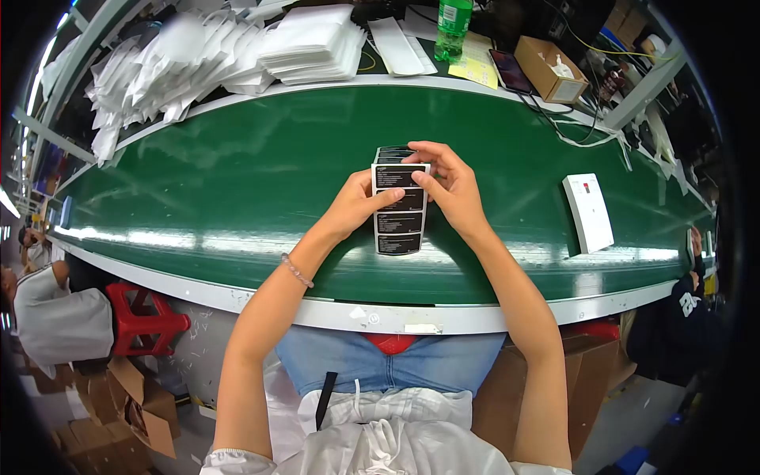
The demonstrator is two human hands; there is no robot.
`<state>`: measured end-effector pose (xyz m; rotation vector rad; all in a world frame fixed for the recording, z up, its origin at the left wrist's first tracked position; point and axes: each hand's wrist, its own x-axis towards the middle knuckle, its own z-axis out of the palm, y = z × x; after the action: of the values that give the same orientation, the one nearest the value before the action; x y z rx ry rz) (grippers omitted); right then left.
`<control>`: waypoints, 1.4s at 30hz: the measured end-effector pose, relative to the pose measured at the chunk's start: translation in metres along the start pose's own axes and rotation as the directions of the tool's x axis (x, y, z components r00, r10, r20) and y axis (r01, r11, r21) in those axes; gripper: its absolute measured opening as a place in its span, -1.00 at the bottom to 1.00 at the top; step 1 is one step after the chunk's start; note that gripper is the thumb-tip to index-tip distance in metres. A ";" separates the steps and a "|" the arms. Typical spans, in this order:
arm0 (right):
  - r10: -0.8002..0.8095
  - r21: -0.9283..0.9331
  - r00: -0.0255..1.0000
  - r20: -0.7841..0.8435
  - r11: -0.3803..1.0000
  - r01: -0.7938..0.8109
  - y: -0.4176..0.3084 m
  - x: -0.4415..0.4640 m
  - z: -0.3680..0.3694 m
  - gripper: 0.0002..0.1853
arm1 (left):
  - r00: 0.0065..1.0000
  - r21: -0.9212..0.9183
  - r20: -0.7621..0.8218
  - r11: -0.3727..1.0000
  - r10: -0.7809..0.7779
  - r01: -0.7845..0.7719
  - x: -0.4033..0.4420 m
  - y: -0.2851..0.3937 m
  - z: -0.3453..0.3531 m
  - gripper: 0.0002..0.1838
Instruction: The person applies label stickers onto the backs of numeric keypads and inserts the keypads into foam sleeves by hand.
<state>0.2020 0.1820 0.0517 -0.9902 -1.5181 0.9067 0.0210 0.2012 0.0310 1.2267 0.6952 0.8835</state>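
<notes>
A strip of black labels with white borders (399, 222) hangs between my two hands, above the green work surface. My left hand (360, 203) grips its left edge, with the thumb lying across the second label. My right hand (449, 182) holds the upper right corner, thumb on the front and fingers curled behind. More of the strip folds back behind the top edge. A white box (588, 214) with a small red mark lies on the green surface to the right of my hands.
Stacked white packets (313, 46) and a heap of white bags (174, 63) line the far side. Also there are a green bottle (453, 30), a phone (511, 71), cables and an open cardboard box (552, 70). Other people sit at far left and right.
</notes>
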 end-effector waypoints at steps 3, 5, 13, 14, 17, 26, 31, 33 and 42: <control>0.166 0.224 0.986 -0.001 0.961 -0.161 0.005 0.001 0.000 -0.76 | 0.999 0.061 -0.032 0.998 0.014 -0.012 -0.001 0.001 -0.001 -0.76; 0.224 0.208 0.973 -0.064 0.956 -0.206 0.005 0.001 -0.004 -0.79 | 0.982 0.323 -0.137 0.943 0.133 -0.082 0.000 0.002 -0.005 -0.74; 0.302 0.233 0.949 -0.091 0.933 -0.274 -0.006 -0.003 -0.001 -0.88 | 0.913 0.459 -0.105 0.834 0.393 -0.307 0.005 0.006 -0.003 -0.83; 0.303 0.205 0.950 -0.074 0.937 -0.283 -0.008 -0.004 -0.001 -0.88 | 0.880 0.539 -0.072 0.761 0.469 -0.361 0.007 -0.002 -0.007 -0.87; 0.287 0.104 0.948 -0.138 0.956 -0.274 -0.003 -0.005 -0.002 -0.87 | 0.960 0.368 -0.166 0.917 0.226 -0.152 -0.001 -0.003 0.000 -0.85; 0.291 0.040 0.952 -0.100 0.957 -0.288 0.014 -0.012 0.002 -0.77 | 0.894 0.268 -0.165 0.892 0.416 -0.365 0.006 -0.016 -0.001 -0.66; 0.274 0.019 0.956 -0.106 0.962 -0.273 0.022 -0.016 -0.001 -0.79 | 0.913 0.149 -0.143 0.920 0.383 -0.363 0.007 -0.015 0.004 -0.62; 0.266 0.011 0.960 -0.088 0.964 -0.266 0.025 -0.014 0.000 -0.79 | 0.922 0.105 -0.147 0.933 0.358 -0.345 0.006 -0.017 0.002 -0.61; 0.259 0.049 0.958 -0.120 0.966 -0.255 0.028 -0.013 0.001 -0.82 | 0.902 0.369 -0.136 0.866 0.410 -0.338 0.006 -0.023 0.003 -0.58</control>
<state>0.2060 0.1801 0.0215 -1.2173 -1.2842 1.0275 0.0312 0.2026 0.0092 1.6284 0.8147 1.2710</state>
